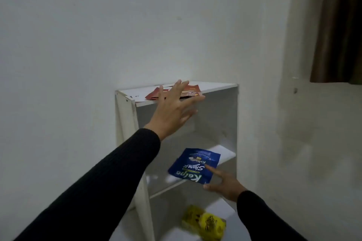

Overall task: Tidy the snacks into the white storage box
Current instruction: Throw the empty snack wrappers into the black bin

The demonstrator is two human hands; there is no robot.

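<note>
The left hand (172,107), fingers spread, half hides red packets (191,91) at 12 o'clock; the right hand (225,184) grips the blue pouch (193,164), whose long axis runs 11 to 5.

The blue snack pouch (194,165) looks like glossy plastic film; the white shelf unit (127,115) is matt painted board, chipped at one corner; the black sleeve (109,174) is ribbed knit cloth

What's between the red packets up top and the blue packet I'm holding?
Head view: only the left hand, reaching over the red packets. Below it, bare shelf space down to the blue packet.
</note>
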